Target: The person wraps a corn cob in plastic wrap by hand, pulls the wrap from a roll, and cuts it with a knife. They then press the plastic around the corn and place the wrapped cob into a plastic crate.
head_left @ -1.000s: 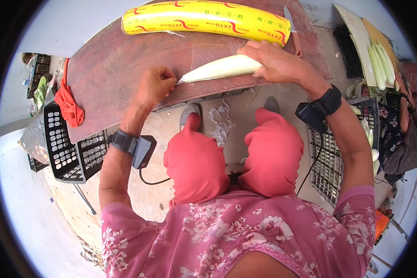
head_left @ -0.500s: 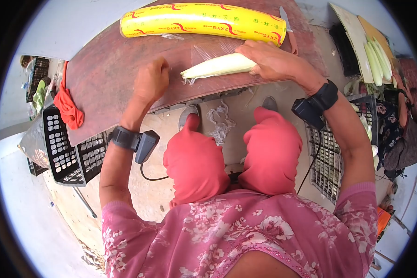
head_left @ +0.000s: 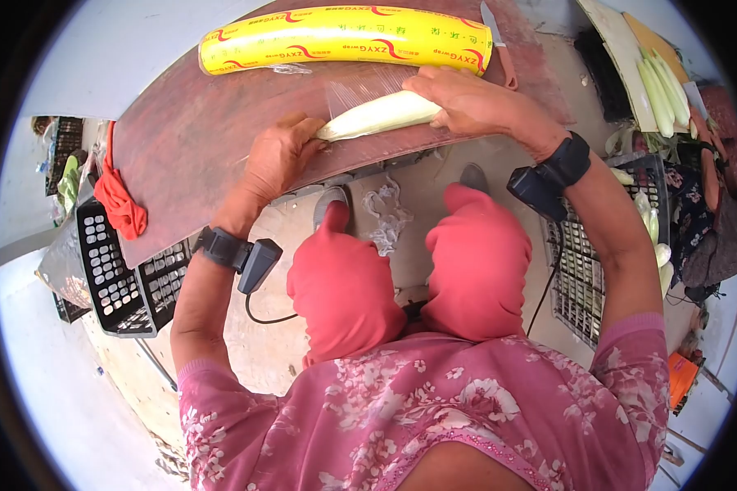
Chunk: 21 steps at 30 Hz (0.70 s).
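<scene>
The left hand (head_left: 280,155) has just come back to the narrow tip of the pale vegetable (head_left: 381,113); half a second ago it was held apart from it, off to the left over the counter (head_left: 196,123). Its fingers are now bent in and closed on that tip, though whether they pinch clear film along with it, I cannot tell. The right hand (head_left: 471,102) has stayed at the thick end, its fingers curved over and grasping it, with the thumb towards the near side. The change means that the vegetable is again held at both ends, which probably keeps it steadier than the right hand's grasp alone.

The vegetable lies between the two sets of fingers, near the counter's front edge. Thin clear film (head_left: 352,96) spreads over the counter just beyond it, close to the right fingers. Farther from the fingers, a big yellow roll (head_left: 344,39) lies crosswise, its right end near the right hand. A knife (head_left: 508,65) rests just to the right of that end.

Well to the left of the left fingers, a red cloth (head_left: 121,204) hangs at the counter's edge, above a black crate (head_left: 110,262). Far to the right of the right fingers, long pale green vegetables (head_left: 662,90) lie on a board.
</scene>
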Each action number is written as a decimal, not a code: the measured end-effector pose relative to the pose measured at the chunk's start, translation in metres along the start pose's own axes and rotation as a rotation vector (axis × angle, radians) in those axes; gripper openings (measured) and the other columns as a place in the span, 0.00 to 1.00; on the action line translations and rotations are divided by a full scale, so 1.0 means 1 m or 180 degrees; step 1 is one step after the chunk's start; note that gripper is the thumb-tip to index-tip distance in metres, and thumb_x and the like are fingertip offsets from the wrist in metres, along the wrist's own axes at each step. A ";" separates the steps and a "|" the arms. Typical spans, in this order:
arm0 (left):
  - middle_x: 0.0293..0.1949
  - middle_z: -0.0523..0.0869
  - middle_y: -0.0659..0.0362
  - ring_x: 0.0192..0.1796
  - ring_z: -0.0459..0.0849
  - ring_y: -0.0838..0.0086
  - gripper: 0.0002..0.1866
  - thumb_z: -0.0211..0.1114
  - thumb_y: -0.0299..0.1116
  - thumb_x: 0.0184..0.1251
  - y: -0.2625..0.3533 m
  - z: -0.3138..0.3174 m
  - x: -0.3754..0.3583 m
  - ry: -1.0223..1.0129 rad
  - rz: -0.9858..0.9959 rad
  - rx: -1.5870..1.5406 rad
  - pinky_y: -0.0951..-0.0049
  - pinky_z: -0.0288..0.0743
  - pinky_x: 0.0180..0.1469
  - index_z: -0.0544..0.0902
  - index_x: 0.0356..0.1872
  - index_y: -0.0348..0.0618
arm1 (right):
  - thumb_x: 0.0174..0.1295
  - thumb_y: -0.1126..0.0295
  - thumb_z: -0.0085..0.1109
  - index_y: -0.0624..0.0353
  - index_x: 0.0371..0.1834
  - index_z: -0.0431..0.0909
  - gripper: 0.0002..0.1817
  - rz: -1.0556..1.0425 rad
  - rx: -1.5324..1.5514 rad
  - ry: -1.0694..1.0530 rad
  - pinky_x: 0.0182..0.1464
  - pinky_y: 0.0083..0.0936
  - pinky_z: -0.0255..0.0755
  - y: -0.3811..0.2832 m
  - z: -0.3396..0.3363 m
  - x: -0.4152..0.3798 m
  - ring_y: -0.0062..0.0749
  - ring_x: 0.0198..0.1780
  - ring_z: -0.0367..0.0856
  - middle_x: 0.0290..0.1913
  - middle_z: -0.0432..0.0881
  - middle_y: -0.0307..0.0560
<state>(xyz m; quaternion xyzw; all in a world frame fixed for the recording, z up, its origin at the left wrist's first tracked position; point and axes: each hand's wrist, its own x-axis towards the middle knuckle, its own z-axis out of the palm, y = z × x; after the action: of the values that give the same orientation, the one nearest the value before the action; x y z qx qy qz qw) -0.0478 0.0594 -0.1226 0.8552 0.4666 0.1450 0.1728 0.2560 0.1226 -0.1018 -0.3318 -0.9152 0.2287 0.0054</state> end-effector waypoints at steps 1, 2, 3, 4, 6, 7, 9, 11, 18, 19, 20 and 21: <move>0.37 0.80 0.51 0.43 0.82 0.55 0.07 0.63 0.26 0.58 -0.004 -0.002 -0.001 -0.0039 0.0088 0.0343 0.59 0.77 0.43 0.78 0.37 0.42 | 0.53 0.78 0.65 0.63 0.61 0.66 0.30 -0.0014 -0.0006 -0.0003 0.58 0.42 0.65 0.001 0.000 0.000 0.51 0.57 0.71 0.50 0.73 0.54; 0.37 0.80 0.51 0.43 0.82 0.55 0.06 0.61 0.25 0.58 -0.009 -0.004 -0.002 -0.0082 0.0183 0.0680 0.60 0.77 0.43 0.78 0.36 0.42 | 0.53 0.78 0.65 0.63 0.62 0.66 0.30 -0.0019 -0.0010 -0.0008 0.58 0.42 0.65 0.001 0.000 -0.001 0.51 0.57 0.71 0.51 0.73 0.54; 0.37 0.80 0.52 0.43 0.82 0.55 0.05 0.60 0.24 0.58 -0.014 -0.006 -0.003 -0.0124 0.0283 0.1014 0.60 0.77 0.42 0.77 0.36 0.43 | 0.53 0.78 0.64 0.63 0.61 0.66 0.30 -0.0031 -0.0009 0.0010 0.58 0.42 0.65 0.001 0.000 -0.002 0.51 0.57 0.71 0.51 0.73 0.54; 0.37 0.80 0.52 0.43 0.82 0.55 0.05 0.59 0.23 0.58 -0.020 -0.009 -0.005 -0.0120 0.0225 0.1092 0.60 0.77 0.42 0.77 0.35 0.43 | 0.53 0.78 0.64 0.63 0.61 0.66 0.30 -0.0043 -0.0008 0.0033 0.58 0.42 0.65 0.001 0.000 -0.002 0.51 0.57 0.72 0.51 0.73 0.54; 0.36 0.80 0.52 0.43 0.82 0.56 0.05 0.57 0.21 0.58 -0.033 -0.015 -0.012 -0.0113 0.0095 0.1259 0.60 0.77 0.42 0.76 0.34 0.43 | 0.53 0.78 0.64 0.64 0.61 0.67 0.30 -0.0045 -0.0007 0.0018 0.58 0.42 0.66 0.001 -0.002 -0.003 0.52 0.56 0.72 0.50 0.73 0.55; 0.36 0.80 0.52 0.43 0.82 0.56 0.05 0.57 0.21 0.58 -0.039 -0.019 -0.015 -0.0144 -0.0236 0.1476 0.60 0.77 0.42 0.76 0.34 0.43 | 0.53 0.78 0.64 0.64 0.61 0.67 0.30 -0.0035 -0.0004 -0.0026 0.58 0.42 0.66 0.000 -0.003 -0.001 0.52 0.56 0.72 0.50 0.73 0.55; 0.37 0.80 0.52 0.43 0.82 0.55 0.06 0.56 0.21 0.58 -0.042 -0.028 -0.017 -0.0193 -0.0899 0.1902 0.58 0.78 0.41 0.76 0.35 0.43 | 0.53 0.77 0.64 0.64 0.61 0.67 0.29 -0.0013 0.0016 -0.0096 0.58 0.42 0.66 -0.001 -0.004 0.002 0.53 0.56 0.72 0.50 0.73 0.56; 0.41 0.81 0.52 0.46 0.82 0.54 0.07 0.58 0.26 0.61 -0.034 -0.030 -0.005 0.0216 -0.0919 0.1388 0.58 0.79 0.42 0.78 0.40 0.43 | 0.53 0.77 0.64 0.65 0.61 0.67 0.29 0.0026 0.0040 -0.0152 0.58 0.43 0.66 0.000 -0.005 0.004 0.54 0.56 0.72 0.50 0.74 0.56; 0.44 0.80 0.49 0.48 0.79 0.50 0.28 0.68 0.50 0.58 0.035 0.016 0.040 0.0859 0.0528 -0.0215 0.58 0.76 0.49 0.76 0.52 0.40 | 0.52 0.77 0.65 0.65 0.61 0.68 0.30 0.0015 0.0115 -0.0185 0.57 0.42 0.67 -0.001 -0.006 0.005 0.53 0.55 0.73 0.50 0.74 0.56; 0.44 0.80 0.49 0.48 0.79 0.50 0.29 0.69 0.51 0.57 0.034 0.021 0.043 0.0708 0.0487 -0.0242 0.57 0.75 0.50 0.76 0.52 0.40 | 0.51 0.77 0.65 0.65 0.61 0.68 0.30 0.0001 0.0114 -0.0173 0.57 0.42 0.67 -0.001 -0.006 0.005 0.53 0.55 0.73 0.50 0.74 0.56; 0.44 0.79 0.49 0.48 0.79 0.50 0.30 0.69 0.51 0.56 0.030 0.026 0.046 0.0557 0.0444 -0.0262 0.57 0.74 0.51 0.76 0.52 0.40 | 0.51 0.77 0.65 0.64 0.61 0.68 0.30 -0.0019 0.0113 -0.0159 0.57 0.42 0.67 0.000 -0.006 0.004 0.53 0.55 0.73 0.49 0.74 0.56; 0.43 0.79 0.49 0.48 0.78 0.49 0.31 0.70 0.52 0.55 0.028 0.030 0.047 0.0398 0.0395 -0.0276 0.57 0.73 0.52 0.76 0.52 0.40 | 0.50 0.76 0.65 0.64 0.61 0.68 0.31 -0.0099 0.0169 -0.0064 0.57 0.41 0.67 0.003 -0.004 0.001 0.53 0.56 0.73 0.49 0.74 0.56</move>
<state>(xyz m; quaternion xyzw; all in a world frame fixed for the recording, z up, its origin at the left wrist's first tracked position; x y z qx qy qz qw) 0.0095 0.0802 -0.1335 0.8635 0.4159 0.2285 0.1709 0.2572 0.1269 -0.0999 -0.3150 -0.9138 0.2562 0.0085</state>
